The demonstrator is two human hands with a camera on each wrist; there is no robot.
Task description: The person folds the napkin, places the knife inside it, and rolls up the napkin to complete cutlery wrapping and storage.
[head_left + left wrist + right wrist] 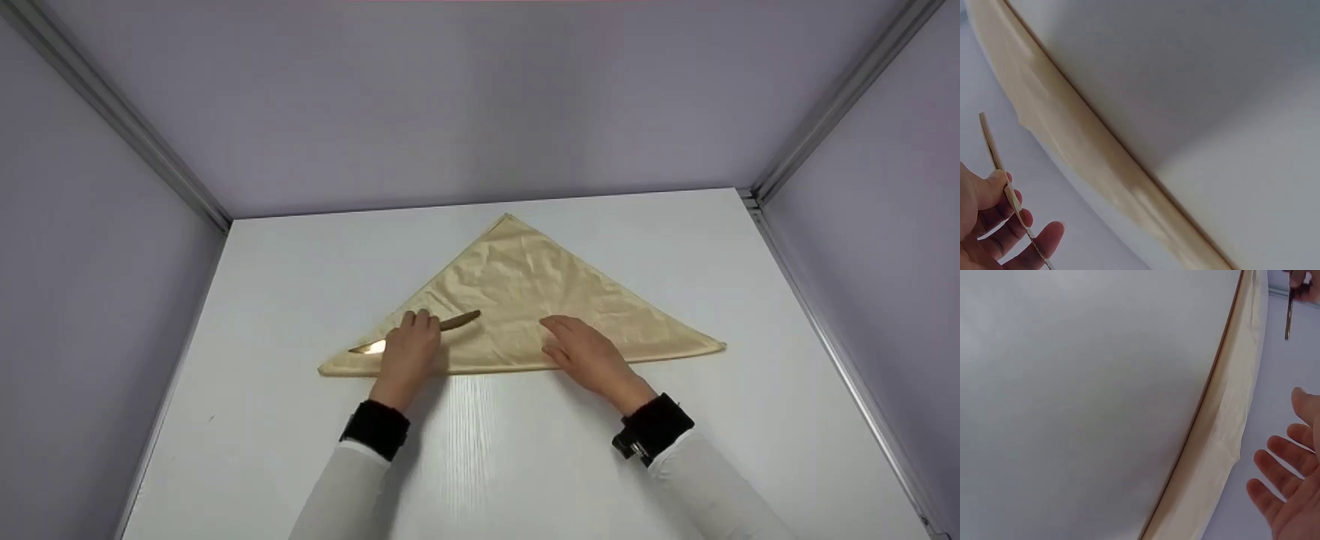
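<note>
A beige cloth napkin, folded into a triangle, lies on the white table with its long edge toward me. My left hand holds a gold-coloured knife by its middle, just over the napkin's left part; the blade tip points left. In the left wrist view the fingers curl round the thin knife above the napkin. My right hand lies flat with straight fingers on the napkin's lower middle. The right wrist view shows that open hand over the napkin's edge.
Pale walls with metal corner rails enclose the table at the back and on both sides. Bare white tabletop lies between the napkin and me.
</note>
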